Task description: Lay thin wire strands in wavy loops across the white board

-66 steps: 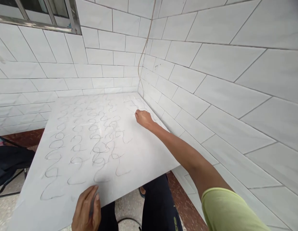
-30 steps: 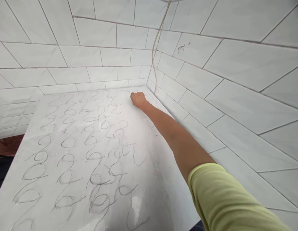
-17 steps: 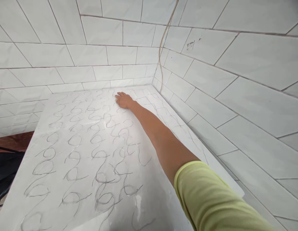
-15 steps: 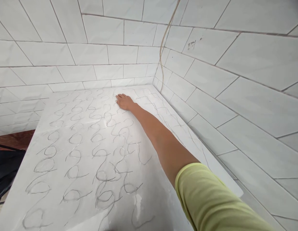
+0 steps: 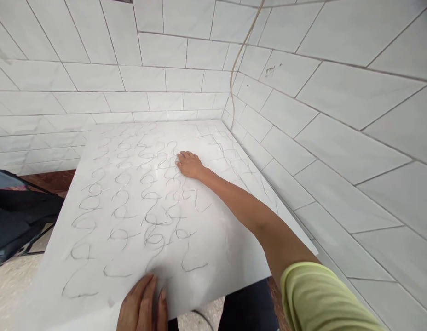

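A large white board or tabletop [image 5: 234,248] stretches out before me, covered with rows of thin dark curly lines [image 5: 153,216]. Whether these are drawn or loose strands I cannot tell. My right hand [image 5: 189,164] lies palm down among the curls, right of the middle rows, fingers outstretched and no object visible in it. Near the front edge, my left hand [image 5: 142,305] rests on the white surface with its fingers extended and somewhat apart. What lies under either palm is hidden.
White tiled walls [image 5: 365,151] meet at the far right corner, where a thin beige cable [image 5: 231,78] hangs down. A dark folding chair [image 5: 23,207] stands left of the board. Speckled floor [image 5: 9,287] shows below it.
My right hand has slid nearer to me over the curls. My left hand has come into view at the front edge. The view has shifted, showing the front edge and more of the chair.
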The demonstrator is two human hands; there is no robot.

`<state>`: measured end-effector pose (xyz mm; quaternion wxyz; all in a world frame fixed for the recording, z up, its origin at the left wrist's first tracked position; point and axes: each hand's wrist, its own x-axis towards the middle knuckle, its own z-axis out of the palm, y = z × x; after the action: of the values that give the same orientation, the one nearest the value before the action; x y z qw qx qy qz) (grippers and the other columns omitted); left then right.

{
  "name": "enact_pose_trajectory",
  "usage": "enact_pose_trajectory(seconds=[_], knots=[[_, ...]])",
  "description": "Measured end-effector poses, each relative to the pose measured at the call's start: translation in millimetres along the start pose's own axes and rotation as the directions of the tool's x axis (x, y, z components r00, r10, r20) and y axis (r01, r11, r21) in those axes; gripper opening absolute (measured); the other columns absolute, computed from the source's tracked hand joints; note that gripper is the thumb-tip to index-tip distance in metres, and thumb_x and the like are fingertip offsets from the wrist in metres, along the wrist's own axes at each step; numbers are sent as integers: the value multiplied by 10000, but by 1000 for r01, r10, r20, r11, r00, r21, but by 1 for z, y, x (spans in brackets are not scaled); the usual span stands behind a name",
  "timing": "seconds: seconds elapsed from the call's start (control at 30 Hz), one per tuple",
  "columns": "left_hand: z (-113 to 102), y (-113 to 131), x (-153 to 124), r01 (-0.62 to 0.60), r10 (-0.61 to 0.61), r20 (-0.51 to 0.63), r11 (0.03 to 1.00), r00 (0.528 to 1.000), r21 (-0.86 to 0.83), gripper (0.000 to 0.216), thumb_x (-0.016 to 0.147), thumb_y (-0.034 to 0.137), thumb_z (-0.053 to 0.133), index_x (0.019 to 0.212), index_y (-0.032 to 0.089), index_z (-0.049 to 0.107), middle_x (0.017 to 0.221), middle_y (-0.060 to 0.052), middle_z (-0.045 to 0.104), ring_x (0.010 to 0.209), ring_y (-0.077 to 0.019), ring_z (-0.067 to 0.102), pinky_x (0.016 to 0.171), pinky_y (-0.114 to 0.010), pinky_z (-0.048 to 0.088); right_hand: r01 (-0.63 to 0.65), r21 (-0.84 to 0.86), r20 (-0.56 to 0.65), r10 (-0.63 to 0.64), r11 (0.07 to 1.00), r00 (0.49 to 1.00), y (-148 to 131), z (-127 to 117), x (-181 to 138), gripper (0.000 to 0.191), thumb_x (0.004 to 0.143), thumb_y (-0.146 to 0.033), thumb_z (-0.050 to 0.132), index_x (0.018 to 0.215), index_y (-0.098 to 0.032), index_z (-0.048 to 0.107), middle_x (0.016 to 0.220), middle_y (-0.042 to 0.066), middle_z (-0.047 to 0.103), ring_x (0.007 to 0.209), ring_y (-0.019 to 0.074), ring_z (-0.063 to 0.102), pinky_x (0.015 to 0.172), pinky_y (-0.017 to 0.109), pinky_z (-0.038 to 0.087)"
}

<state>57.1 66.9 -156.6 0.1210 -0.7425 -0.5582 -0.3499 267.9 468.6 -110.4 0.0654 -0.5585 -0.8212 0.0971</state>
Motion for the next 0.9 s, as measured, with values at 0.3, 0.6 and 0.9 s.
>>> enact_pose_trajectory(seconds=[0.3,0.6,0.9], knots=[[-4,6,7,-6,6,28,1000,1000,9,387,899,125,721,1275,122,632,1201,-167,714,1086,-282,693,918,-400,568,15,2,87,-15,1000,996,-9,-27,-48,412,1065,-384,394,1309,-193,666,1431,162,612,1269,350,574,992,456,485],[-3,6,6,-3,2,47,1000,999,23,412,886,121,732,1283,116,625,1210,-175,702,1079,-285,685,916,-399,558,-170,112,9,170,979,985,9,-38,-7,162,896,-140,610,1040,-142,684,1166,182,701,987,305,654,822,390,494],[-5,6,9,-17,16,57,1000,998,17,397,896,153,713,1277,120,609,1195,-182,698,1072,-304,685,903,-421,564,-86,426,-48,118,901,992,11,-39,-24,107,899,-118,587,832,-189,629,990,68,743,801,158,653,613,235,455]])
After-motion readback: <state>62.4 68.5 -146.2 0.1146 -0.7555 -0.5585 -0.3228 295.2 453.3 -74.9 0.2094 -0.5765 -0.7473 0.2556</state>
